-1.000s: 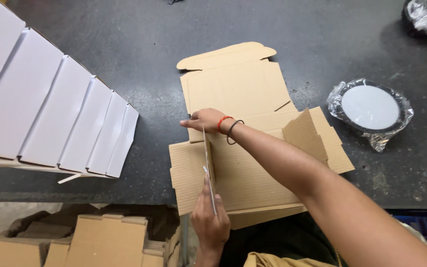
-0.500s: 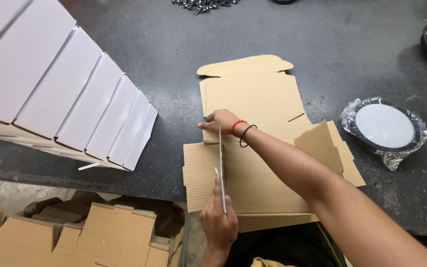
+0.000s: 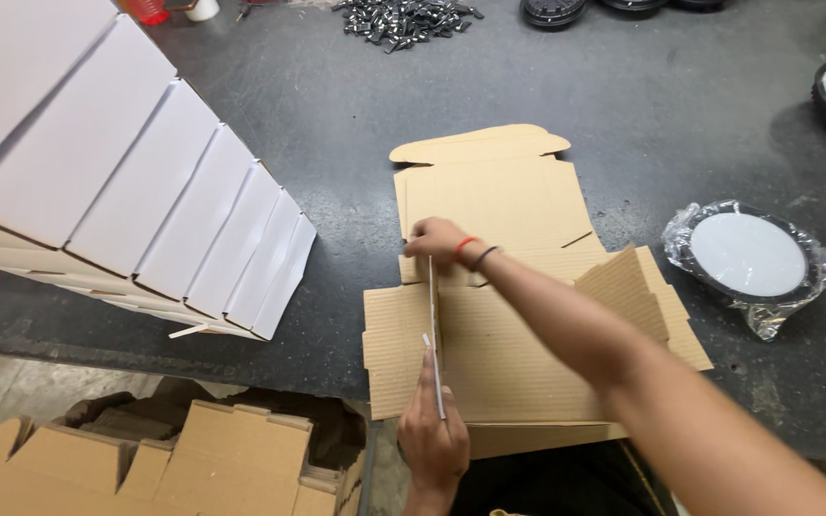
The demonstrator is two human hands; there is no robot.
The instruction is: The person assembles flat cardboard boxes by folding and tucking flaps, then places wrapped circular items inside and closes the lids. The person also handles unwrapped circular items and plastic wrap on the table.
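A flat brown corrugated cardboard box blank [image 3: 518, 287] lies on the dark table [image 3: 356, 124]. Its left side flap [image 3: 433, 315] stands upright on edge. My left hand [image 3: 432, 435] pinches the near end of that flap at the table's front edge. My right hand [image 3: 435, 239], with red and black bands on the wrist, reaches across the blank and grips the flap's far end. On the blank's right side another flap [image 3: 628, 287] is partly raised.
A row of folded white boxes [image 3: 145, 191] leans at the left. A round white disc in clear plastic wrap [image 3: 748, 256] lies at the right. Small dark metal parts [image 3: 403, 19] are piled at the back. Brown cardboard blanks [image 3: 174, 459] are stacked below the table.
The view has shifted, so everything sits further right and lower. Both hands keep their hold on the upright left flap, which stays standing.
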